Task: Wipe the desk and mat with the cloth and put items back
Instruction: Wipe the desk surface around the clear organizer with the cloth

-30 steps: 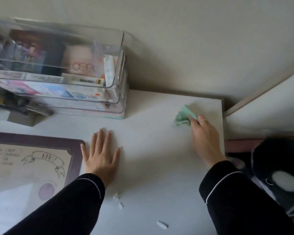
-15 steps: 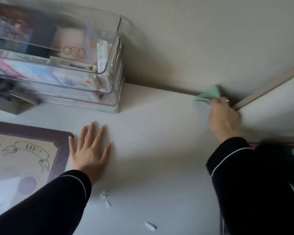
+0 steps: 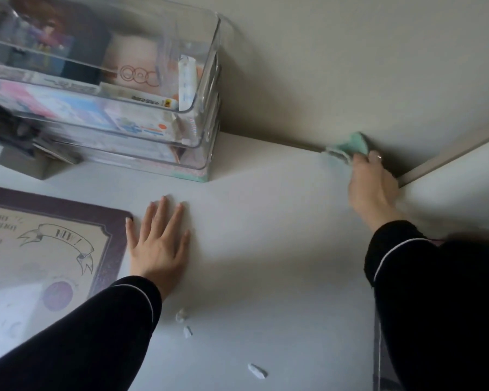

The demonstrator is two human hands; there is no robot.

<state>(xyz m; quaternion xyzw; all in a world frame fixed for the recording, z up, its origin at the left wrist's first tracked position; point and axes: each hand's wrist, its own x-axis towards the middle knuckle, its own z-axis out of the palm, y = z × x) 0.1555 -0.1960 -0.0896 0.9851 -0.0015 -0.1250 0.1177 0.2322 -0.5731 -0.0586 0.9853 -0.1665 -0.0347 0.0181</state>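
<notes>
My right hand (image 3: 374, 187) grips a small green cloth (image 3: 352, 145) and presses it onto the far right corner of the white desk (image 3: 266, 235), right where the desk meets the wall. My left hand (image 3: 158, 244) lies flat on the desk, fingers spread, holding nothing, just right of the desk mat (image 3: 51, 249). The mat is beige with a dark purple border and a ribbon drawing, and it covers the desk's left side.
Stacked clear plastic organizer trays (image 3: 119, 88) full of boxes and papers stand at the back left against the wall. Three small white scraps (image 3: 257, 371) lie on the desk near me. A dark plush object (image 3: 463, 277) sits off the desk's right edge.
My right hand has pushed the cloth from the middle right of the desk away to the back corner at the wall. My left hand has stayed flat in place.
</notes>
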